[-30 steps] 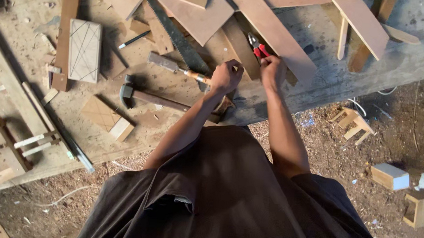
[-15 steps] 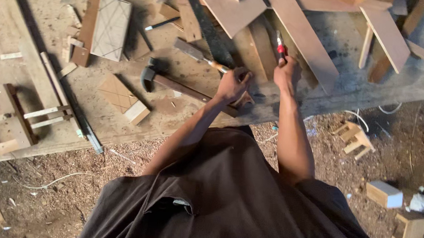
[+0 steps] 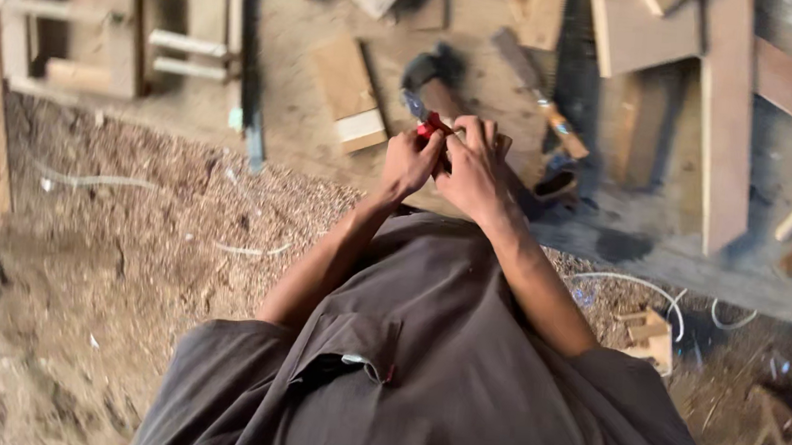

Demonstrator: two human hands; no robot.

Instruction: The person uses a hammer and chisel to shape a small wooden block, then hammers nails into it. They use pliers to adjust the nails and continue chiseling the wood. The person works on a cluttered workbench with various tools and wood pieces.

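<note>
Head view, looking down past a dark grey shirt (image 3: 459, 385) to both forearms, which meet over the edge of a wooden counter (image 3: 299, 141).

Left hand (image 3: 409, 163): fingers curled closed around a small red-handled tool (image 3: 431, 125); only the red grip and a short piece of metal at its tip show above the knuckles, and the kind of tool cannot be told.

Right hand (image 3: 474, 168): pressed against the left hand, fingers bent over the same red-handled tool; how firmly it grips cannot be told.

Tool position: between the two hands, above the near edge of the counter, just in front of a hammer (image 3: 425, 76) with a dark head lying on the boards.

On the counter, near the hands: a flat wooden block (image 3: 349, 94) with a pale end, to the left of the hammer; a chisel (image 3: 544, 98) with a wooden handle, to the right; a long plank (image 3: 727, 116) further right, standing out over the counter's edge; a wooden frame (image 3: 93, 34) at far left.

Floor (image 3: 135, 232): covered in sawdust and shavings; a white cord (image 3: 651, 291) and a small wooden piece (image 3: 648, 333) lie at right.
</note>
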